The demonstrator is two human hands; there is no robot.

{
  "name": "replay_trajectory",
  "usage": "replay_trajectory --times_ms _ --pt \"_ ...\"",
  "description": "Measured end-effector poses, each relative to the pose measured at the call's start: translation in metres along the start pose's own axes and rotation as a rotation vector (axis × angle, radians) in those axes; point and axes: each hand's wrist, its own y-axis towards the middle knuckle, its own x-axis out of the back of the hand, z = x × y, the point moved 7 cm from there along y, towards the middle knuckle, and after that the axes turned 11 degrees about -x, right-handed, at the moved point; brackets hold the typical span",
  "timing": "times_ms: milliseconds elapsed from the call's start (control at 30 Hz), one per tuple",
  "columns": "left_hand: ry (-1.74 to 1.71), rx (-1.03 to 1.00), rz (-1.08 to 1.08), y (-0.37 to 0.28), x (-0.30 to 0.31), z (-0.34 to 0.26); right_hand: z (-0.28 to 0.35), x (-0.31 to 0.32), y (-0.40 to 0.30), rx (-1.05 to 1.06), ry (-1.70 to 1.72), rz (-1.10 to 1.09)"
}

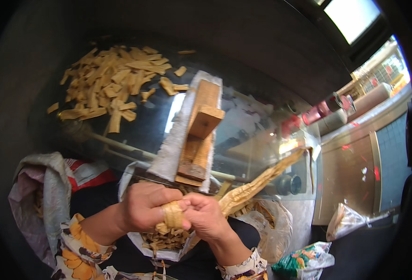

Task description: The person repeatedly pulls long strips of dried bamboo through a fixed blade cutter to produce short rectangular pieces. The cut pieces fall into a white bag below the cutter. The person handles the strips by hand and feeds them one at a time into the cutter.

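Note:
My left hand (144, 204) is closed around a tan, pliable strip, whose near part forms a short wrapped bundle (173, 214) over my thumb. My right hand (204, 213) meets it and pinches the same bundle with thumb and fingers. A long wrinkled length of tan strip (258, 187) runs from behind my right hand up to the right across the glass tabletop (241, 154). Below my hands is an open white sack (172, 254) holding small tan pieces (165, 240). Just beyond my hands, a wooden block fixture (195, 154) with an upright piece lies on a white cloth (171, 147).
A heap of cut tan pieces (111, 77) covers the table's far left. Another sack (57, 185) stands at left. A clear plastic bag (279, 227) of strips stands right of my lap. Farther right are a green printed bag (306, 260), a tied bag (346, 220) and a cabinet (346, 178).

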Motion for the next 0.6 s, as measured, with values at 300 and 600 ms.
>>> replay_trajectory --times_ms 300,600 --pt "-0.172 0.403 0.156 -0.017 -0.019 0.025 0.025 0.012 -0.013 0.415 -0.582 -0.27" --pt "-0.356 0.332 -0.085 -0.007 -0.004 0.019 0.018 0.008 -0.004 0.272 -0.641 -0.14"
